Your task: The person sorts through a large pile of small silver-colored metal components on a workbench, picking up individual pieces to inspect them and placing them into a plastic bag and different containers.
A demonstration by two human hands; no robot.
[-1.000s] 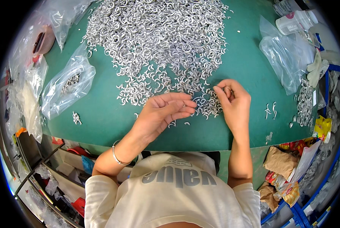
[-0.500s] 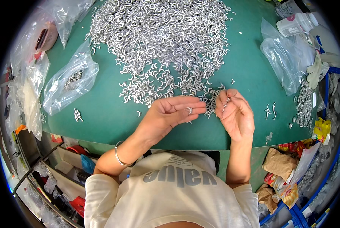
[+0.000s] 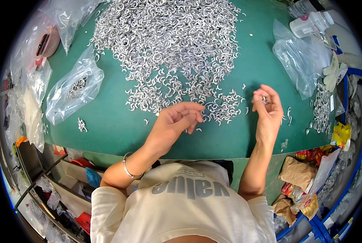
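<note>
A large heap of small curved silver metal pieces (image 3: 168, 36) covers the far middle of the table, some of them shaped like rings or crescents. My left hand (image 3: 175, 123) is at the near edge of the heap, its fingers curled with the thumb pressed to them. Whatever it pinches is hidden. To the right of the heap, my right hand (image 3: 269, 109) is raised with curled fingers. Small silver metal pieces (image 3: 264, 99) show between its fingers and palm. One loose crescent (image 3: 199, 130) lies just right of my left fingertips.
A clear plastic bag (image 3: 74, 91) with silver pieces lies on the left; a small cluster (image 3: 82, 125) sits below it. On the right are a few long curved pieces (image 3: 289, 116), a pile of rings (image 3: 322, 107), a clear bag (image 3: 296, 60) and a white bottle (image 3: 311, 24).
My right hand has moved right, away from the left hand and the heap's edge. My left hand has drawn back slightly left, its fingers curling, and the crescent it showed is out of sight.
</note>
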